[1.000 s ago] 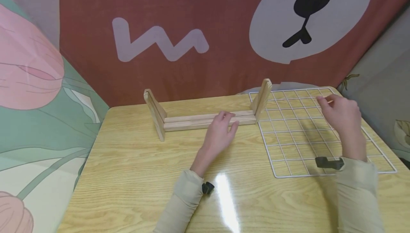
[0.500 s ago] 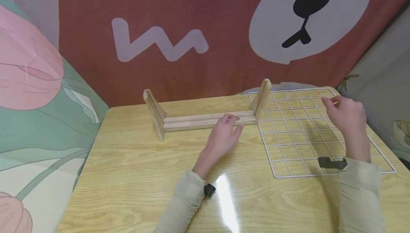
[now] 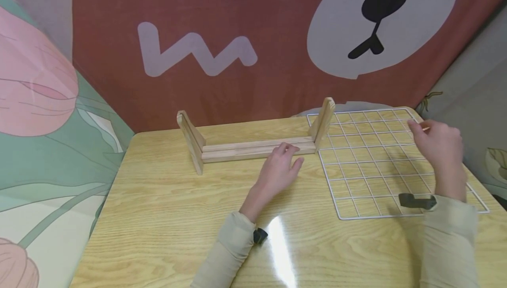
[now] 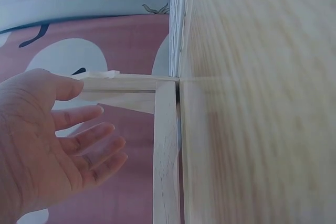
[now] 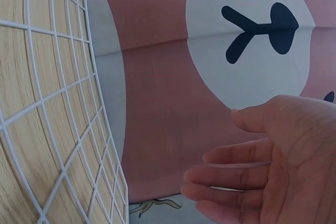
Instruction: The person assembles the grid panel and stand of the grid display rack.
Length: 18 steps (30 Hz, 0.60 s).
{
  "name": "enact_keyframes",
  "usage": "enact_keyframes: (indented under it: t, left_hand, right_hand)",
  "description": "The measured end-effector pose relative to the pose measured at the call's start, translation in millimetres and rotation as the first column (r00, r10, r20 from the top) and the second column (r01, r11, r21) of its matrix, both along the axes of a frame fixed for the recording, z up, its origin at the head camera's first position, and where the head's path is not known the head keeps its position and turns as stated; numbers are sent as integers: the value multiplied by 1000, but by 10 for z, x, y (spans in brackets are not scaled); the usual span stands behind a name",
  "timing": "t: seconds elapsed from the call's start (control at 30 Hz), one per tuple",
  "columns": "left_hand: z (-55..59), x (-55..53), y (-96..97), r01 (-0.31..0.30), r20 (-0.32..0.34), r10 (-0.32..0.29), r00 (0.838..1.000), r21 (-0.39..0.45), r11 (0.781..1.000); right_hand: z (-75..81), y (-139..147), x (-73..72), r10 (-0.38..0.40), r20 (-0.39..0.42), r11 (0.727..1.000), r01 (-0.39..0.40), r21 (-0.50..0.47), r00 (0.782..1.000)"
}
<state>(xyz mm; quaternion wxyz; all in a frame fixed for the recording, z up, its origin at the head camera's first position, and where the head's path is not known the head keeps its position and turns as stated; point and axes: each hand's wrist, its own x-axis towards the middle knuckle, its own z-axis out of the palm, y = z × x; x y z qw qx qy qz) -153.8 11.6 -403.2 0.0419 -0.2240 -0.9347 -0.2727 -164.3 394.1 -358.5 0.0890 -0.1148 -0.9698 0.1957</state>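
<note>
A wooden rack [image 3: 237, 152] with two upright end pieces and a slatted base stands toward the back of the table. My left hand [image 3: 277, 169] hovers just in front of its base, fingers loosely bent and holding nothing; the left wrist view shows a gap between the fingers and the base rail [image 4: 165, 150]. Over the far right part of a white wire grid panel [image 3: 368, 165], my right hand [image 3: 439, 145] is raised. Its relaxed fingers [image 5: 231, 177] are apart from the grid and hold nothing. The grid lies flat, with its left edge beside the rack's right end.
The wood-grain table [image 3: 158, 217] carries the rack and grid. Behind it hangs a red cloth [image 3: 237, 94] with a printed animal face. Patterned fabric [image 3: 39, 169] covers the left side. Both wrists have dark straps [image 3: 416, 201].
My right hand has drifted to the right above the grid. The left hand has shifted slightly right along the rack's base. The rack and grid stay in place.
</note>
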Motion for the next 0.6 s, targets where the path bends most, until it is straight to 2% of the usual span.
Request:
enact_keyframes:
  t: [0.3,0.6]
  left_hand:
    - [-6,24,34,36,12,-36,999,-3,999]
    - [-11,60,72,68,20,-67,998,-39,997]
  right_hand:
    - [-6,82,34,-23,3,1000,23,-10,1000]
    - [7,122,64,-47,42,999,48,-13,998]
